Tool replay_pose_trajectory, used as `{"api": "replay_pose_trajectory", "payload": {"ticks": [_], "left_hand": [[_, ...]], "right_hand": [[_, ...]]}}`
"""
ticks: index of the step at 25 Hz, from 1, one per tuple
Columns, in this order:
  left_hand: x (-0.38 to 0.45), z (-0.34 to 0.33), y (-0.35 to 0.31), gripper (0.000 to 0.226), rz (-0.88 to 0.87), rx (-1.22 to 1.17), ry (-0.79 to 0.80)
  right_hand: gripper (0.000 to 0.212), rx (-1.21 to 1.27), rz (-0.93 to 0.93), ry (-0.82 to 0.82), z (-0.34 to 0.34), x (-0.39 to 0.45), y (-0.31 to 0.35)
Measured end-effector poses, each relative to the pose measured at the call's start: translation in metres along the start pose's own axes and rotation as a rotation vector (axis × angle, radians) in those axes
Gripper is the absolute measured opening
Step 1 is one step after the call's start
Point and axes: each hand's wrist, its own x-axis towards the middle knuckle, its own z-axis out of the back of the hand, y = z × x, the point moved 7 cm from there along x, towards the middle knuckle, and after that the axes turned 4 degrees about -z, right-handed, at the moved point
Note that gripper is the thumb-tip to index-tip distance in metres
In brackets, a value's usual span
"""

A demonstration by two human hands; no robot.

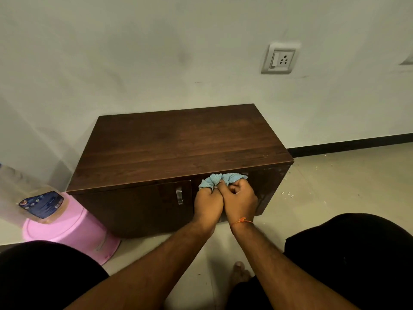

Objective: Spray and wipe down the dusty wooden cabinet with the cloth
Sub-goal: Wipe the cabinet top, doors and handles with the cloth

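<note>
A low dark wooden cabinet [178,139] stands against the wall, with two front doors and a metal handle [179,195] on the left door. A light blue cloth [220,179] is bunched against the top of the right door, just under the cabinet's top edge. My left hand [207,203] and my right hand [241,201] are side by side, both with fingers curled into the cloth. An orange thread circles my right wrist. The right door's handle is hidden behind the cloth and hands.
A pink upturned tub [73,229] sits on the floor left of the cabinet, with a clear spray bottle [33,198] bearing a blue label lying on it. A wall socket [281,59] is above right. White crumbs litter the floor right of the cabinet. My knees frame the bottom.
</note>
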Motion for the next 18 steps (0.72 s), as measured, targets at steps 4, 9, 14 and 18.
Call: {"api": "replay_pose_trajectory", "payload": {"ticks": [4, 9, 14, 18], "left_hand": [[0.003, 0.0, 0.005, 0.027, 0.008, 0.033, -0.009], [0.006, -0.018, 0.046, 0.032, 0.177, -0.023, 0.1], [0.004, -0.029, 0.013, 0.028, 0.053, -0.046, 0.092], [0.004, -0.038, -0.01, 0.028, -0.037, -0.018, 0.049]], "right_hand": [[0.018, 0.044, 0.039, 0.004, -0.004, 0.001, -0.012], [0.015, 0.022, -0.276, 0.107, -0.018, 0.006, -0.072], [0.013, 0.092, -0.203, -0.033, 0.002, 0.018, -0.037], [0.015, 0.186, 0.004, -0.172, 0.025, 0.02, -0.001]]}}
